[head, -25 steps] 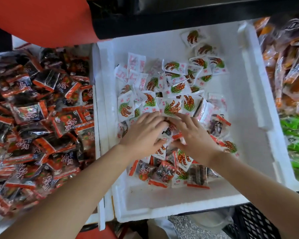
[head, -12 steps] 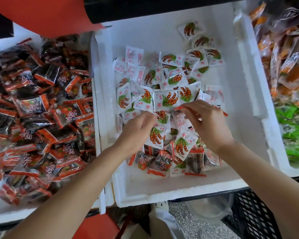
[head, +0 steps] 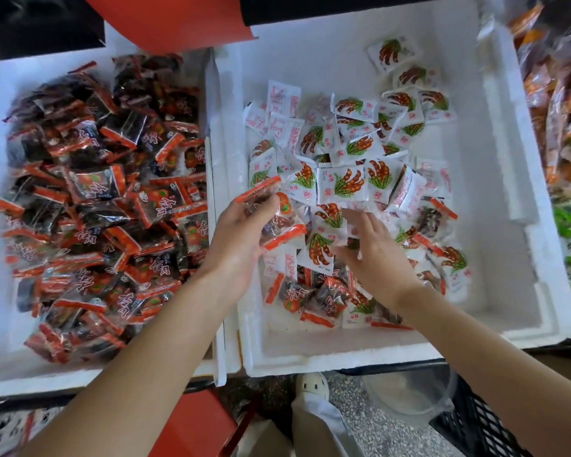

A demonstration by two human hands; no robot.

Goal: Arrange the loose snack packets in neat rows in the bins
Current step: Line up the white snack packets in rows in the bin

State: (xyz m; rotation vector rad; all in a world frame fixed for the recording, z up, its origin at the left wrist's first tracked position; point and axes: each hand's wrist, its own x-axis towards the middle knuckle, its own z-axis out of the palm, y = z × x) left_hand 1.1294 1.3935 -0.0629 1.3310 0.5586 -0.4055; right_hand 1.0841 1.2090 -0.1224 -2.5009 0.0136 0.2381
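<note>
Early going: left hand [head: 241, 245], fingers curled round red-edged packets [head: 272, 222] above the mixed heap in the middle bin [head: 343, 357]; right hand [head: 373, 258], fingers spread loose, gripping nothing, over white packets [head: 340, 184]; no rows formed yet.

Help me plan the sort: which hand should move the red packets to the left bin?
Left hand: it grips red packets right beside the left bin; the right hand is farther off.
</note>
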